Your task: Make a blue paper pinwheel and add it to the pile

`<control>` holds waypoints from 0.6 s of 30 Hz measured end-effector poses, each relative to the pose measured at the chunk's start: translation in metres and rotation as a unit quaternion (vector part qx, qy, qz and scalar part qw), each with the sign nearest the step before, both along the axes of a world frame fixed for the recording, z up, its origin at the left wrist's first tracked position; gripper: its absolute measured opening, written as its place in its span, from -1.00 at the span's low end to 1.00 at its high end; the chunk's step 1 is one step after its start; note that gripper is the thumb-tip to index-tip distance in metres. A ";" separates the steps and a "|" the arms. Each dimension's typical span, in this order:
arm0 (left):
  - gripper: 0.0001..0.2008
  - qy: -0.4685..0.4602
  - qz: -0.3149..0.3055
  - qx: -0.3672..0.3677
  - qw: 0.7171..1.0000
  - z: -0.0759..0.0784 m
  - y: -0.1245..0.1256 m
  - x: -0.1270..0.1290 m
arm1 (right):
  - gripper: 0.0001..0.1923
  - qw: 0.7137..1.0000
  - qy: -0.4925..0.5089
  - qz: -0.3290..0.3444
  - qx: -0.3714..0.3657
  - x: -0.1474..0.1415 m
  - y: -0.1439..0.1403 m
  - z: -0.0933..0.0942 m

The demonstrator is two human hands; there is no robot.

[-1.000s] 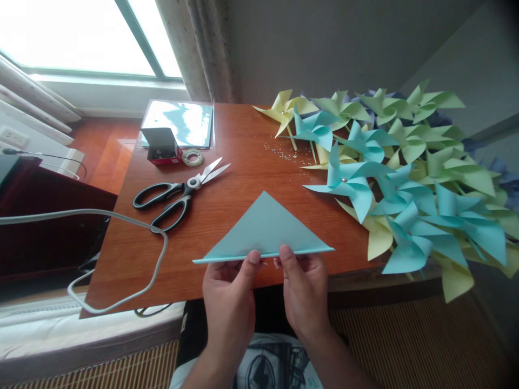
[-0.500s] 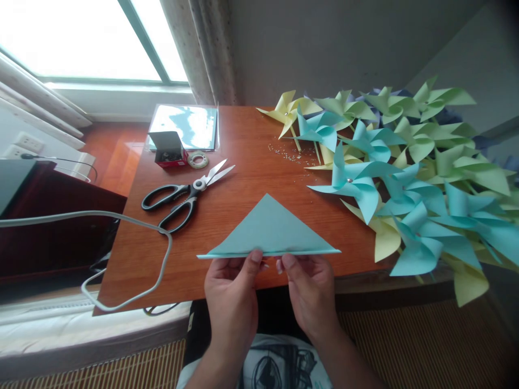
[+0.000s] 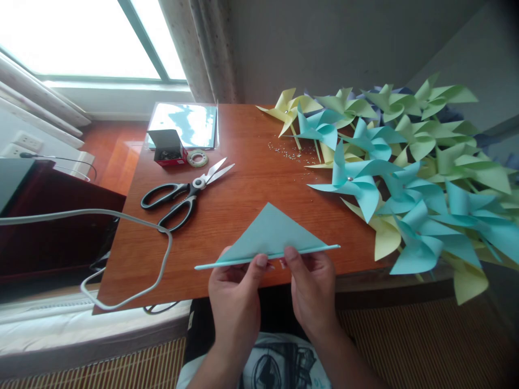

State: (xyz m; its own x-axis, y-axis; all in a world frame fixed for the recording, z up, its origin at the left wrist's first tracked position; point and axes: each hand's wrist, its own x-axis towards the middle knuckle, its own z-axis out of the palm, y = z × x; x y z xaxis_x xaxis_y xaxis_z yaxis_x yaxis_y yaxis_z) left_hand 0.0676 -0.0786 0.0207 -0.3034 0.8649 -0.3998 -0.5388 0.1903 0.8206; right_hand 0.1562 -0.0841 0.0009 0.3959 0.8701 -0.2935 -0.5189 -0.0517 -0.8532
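Between my hands is a light-blue sheet of paper point(image 3: 270, 232), its near edge rolled into a thin tube and the rest a triangle pointing away from me. My left hand point(image 3: 237, 294) pinches the rolled edge left of its middle, thumb on top and fingers underneath. Right of the middle, my right hand point(image 3: 312, 286) grips the same roll in a like way. The tube's ends stick out past both hands, the left end lower than the right. My fingers beneath the paper are mostly hidden.
Black-handled scissors point(image 3: 188, 192) lie open on the wooden table point(image 3: 251, 162). Behind them are a tape roll point(image 3: 197, 158), a small red box point(image 3: 170, 156) and a shiny plastic packet point(image 3: 190, 124). Many paper pinwheels point(image 3: 351, 178) crowd the right side. A white cable point(image 3: 168, 259) crosses the left edge.
The paper has been rolled further toward its far point, so the triangle is smaller and the tube more defined. The roll now tilts, left end down and right end up.
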 end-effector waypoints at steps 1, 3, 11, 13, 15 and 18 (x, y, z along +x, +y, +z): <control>-0.78 0.003 -0.008 0.001 1.000 -0.001 -0.002 0.000 | -0.88 1.000 -0.001 -0.005 -0.005 0.000 0.000 -0.001; -0.79 0.011 -0.022 0.006 1.000 -0.002 -0.004 -0.001 | -0.87 1.000 0.001 -0.008 -0.007 0.000 0.000 -0.001; -0.77 0.000 0.007 -0.010 1.000 -0.001 -0.001 -0.001 | -0.92 0.999 0.016 0.040 0.029 0.002 -0.003 0.000; -0.77 -0.003 0.005 -0.012 1.000 0.000 0.000 -0.002 | -0.90 0.998 0.015 0.053 0.041 0.003 -0.003 0.001; -0.81 -0.002 -0.009 -0.006 1.000 0.000 0.000 -0.003 | -0.92 0.997 0.002 0.058 0.045 0.004 -0.003 0.002; -0.84 0.002 -0.021 0.006 1.000 -0.001 -0.002 -0.004 | -0.93 0.997 -0.018 0.056 0.044 0.004 -0.003 0.003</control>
